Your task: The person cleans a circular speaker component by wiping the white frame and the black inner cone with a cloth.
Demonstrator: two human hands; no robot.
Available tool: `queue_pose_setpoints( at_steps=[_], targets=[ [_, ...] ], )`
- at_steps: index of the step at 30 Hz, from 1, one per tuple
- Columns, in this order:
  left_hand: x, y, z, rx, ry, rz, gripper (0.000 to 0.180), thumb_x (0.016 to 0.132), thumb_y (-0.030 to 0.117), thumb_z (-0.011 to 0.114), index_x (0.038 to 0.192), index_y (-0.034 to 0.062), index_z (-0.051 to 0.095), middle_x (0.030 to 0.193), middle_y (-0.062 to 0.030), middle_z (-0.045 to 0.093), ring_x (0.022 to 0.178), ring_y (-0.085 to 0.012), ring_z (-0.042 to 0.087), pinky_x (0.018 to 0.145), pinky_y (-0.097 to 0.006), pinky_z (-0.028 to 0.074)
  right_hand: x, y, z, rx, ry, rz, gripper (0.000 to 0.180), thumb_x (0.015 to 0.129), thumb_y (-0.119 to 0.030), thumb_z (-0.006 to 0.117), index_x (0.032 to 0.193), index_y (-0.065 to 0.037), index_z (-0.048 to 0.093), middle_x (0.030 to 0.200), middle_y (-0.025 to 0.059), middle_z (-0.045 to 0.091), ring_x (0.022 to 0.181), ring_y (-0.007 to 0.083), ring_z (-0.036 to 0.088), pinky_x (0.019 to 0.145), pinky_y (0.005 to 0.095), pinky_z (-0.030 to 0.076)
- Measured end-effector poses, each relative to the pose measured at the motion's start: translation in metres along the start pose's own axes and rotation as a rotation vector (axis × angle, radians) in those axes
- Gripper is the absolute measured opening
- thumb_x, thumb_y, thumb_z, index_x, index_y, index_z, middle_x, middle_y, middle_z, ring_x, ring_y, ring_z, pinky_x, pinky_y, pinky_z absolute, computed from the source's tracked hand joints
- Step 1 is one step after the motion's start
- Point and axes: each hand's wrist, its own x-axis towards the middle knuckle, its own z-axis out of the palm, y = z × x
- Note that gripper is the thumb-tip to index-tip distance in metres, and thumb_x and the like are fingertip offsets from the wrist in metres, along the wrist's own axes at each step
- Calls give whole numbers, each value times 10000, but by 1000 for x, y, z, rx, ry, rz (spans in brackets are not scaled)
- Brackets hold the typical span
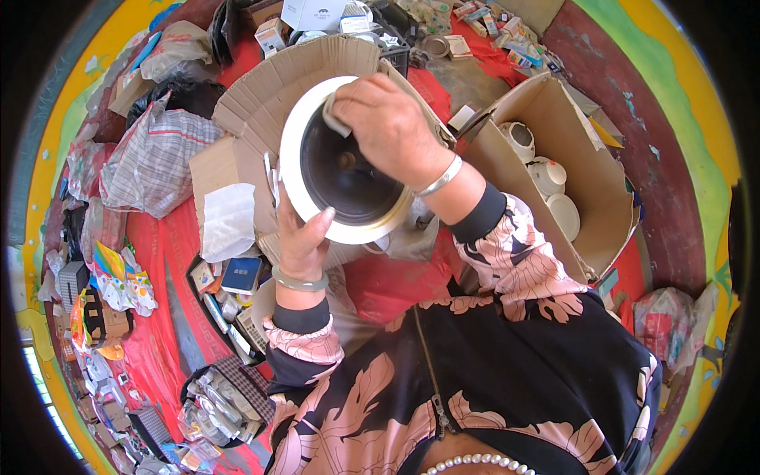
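A round, deep vessel (346,207) with a wide white rim and a dark inside, a small brownish spot at its middle, is tilted toward me over an opened cardboard box (293,67). My left hand (301,245) grips it by the lower left edge, thumb on the white rim and fingers mostly hidden behind. Across the upper rim reaches my right hand (389,131), its fingers closed on a pale folded cloth or pad (336,117) pressed against the inner wall near the edge. The vessel's outside is mostly hidden.
Several white round pieces (546,176) lie in a second cardboard box (606,194) on the right. At left are a plaid bag (158,158), red sheeting (162,265) and a basket of small goods (226,404). Small boxes (271,34) stand beyond the first carton.
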Motion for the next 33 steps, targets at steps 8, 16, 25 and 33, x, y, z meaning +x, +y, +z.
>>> queue_pose_setpoints(
  at_steps=[8,16,25,33],
  targets=[
    [4,-9,-25,-158,180,131,511,757,163,576,1221,-13,456,1143,-118,557,1043,-229,549,943,-370,425,-14,10,-12,-13,-365,156,150,619,33,558,749,-31,597,764,86,564,782,285,528,709,354,455],
    [7,-7,-21,-193,230,134,567,794,308,543,1257,4,421,1215,-112,521,1101,-245,515,967,-388,389,-7,-25,-34,345,-669,202,138,689,-17,518,768,-31,631,728,124,572,718,313,569,653,390,463],
    [0,-14,-29,-130,89,4,748,724,494,660,1226,-6,419,1113,-95,529,1007,-202,541,879,-325,442,-2,-71,2,633,-260,484,164,696,-83,565,817,-32,662,759,155,618,708,346,593,632,392,482],
    [4,-19,-40,-76,77,71,803,740,601,592,1287,48,389,1243,-99,491,1122,-237,494,959,-371,395,5,-56,-11,633,-517,362,163,697,-81,550,806,-47,666,783,142,622,724,331,595,648,387,478]
  ],
)
